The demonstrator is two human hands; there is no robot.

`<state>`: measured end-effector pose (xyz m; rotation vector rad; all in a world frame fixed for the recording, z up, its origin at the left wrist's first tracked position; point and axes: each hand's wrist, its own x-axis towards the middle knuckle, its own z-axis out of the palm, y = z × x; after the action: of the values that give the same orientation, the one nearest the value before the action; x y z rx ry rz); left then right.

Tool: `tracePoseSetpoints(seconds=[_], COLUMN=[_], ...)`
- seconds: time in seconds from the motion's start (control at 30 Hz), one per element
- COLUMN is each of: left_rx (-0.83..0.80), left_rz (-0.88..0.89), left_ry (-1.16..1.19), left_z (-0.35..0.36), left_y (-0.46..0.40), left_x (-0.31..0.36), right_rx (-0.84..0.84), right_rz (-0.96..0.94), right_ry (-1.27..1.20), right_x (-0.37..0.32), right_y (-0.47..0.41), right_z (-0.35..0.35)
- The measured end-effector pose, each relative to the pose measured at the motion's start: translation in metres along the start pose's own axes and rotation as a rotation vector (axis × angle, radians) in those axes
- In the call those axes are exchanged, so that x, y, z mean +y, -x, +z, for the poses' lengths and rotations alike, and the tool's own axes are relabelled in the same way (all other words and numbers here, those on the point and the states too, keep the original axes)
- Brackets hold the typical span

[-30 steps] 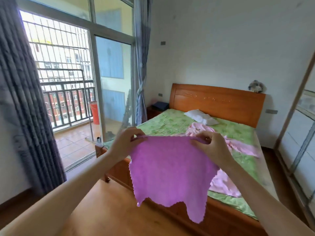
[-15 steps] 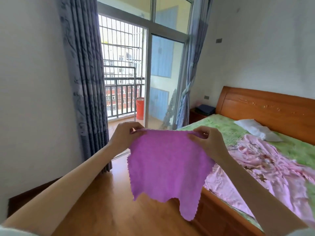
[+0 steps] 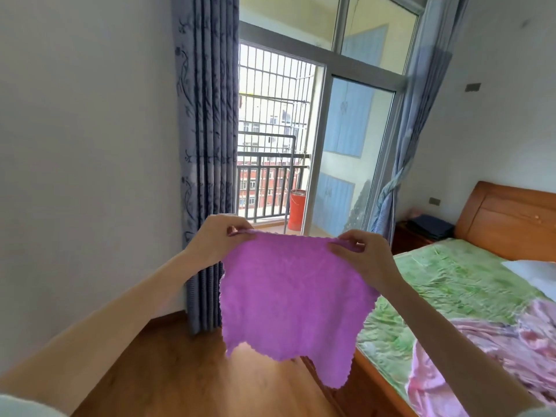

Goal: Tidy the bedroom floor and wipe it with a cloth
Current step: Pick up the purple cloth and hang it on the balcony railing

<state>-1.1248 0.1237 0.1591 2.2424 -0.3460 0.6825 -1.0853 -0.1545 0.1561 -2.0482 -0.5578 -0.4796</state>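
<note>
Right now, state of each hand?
Left hand: pinching the top left corner of the purple cloth.
Right hand: pinching the cloth's top right corner. The cloth hangs spread between both hands.

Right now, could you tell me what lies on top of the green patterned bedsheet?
On the green patterned bedsheet lie a crumpled pink quilt and a white pillow. The purple cloth and right hand cover the sheet's near corner.
</note>
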Motion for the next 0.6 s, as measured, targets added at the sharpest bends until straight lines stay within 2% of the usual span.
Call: tracePoseSetpoints(seconds=[0.43,0.6], left_rx=[0.140,0.120], left_rz=[-0.089,-0.069], left_ry=[-0.004,-0.003], left_z=[0.002,-0.001], left_y=[-0.109,-0.154], left_x=[-0.109,-0.164], right_rx=[-0.035,-0.025], right_rz=[-0.035,-0.032], right_ry=[-0.050,-0.043], right_x=[0.050,0.069], right_y=[-0.149,-0.198], right_z=[0.082,0.125])
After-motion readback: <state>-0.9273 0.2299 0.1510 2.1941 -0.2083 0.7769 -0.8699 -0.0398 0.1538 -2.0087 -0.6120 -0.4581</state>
